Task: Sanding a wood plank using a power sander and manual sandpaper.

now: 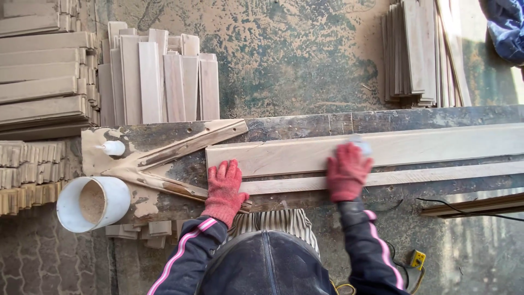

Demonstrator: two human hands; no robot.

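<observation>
Mid-job: left hand point(224, 186) lies flat, grip apart, on the long plank point(382, 150) along the desk point(305, 121) front edge, right hand point(347, 172) clamped on a small pale block point(361, 145) mid-plank; right stretch seemingly unworked.

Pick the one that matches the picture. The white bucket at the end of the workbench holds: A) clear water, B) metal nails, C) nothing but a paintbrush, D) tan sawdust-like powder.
D: the white bucket lies tipped at the bench's end, and its open mouth shows a tan, powdery fill, with no water, nails or brush in sight.
</observation>
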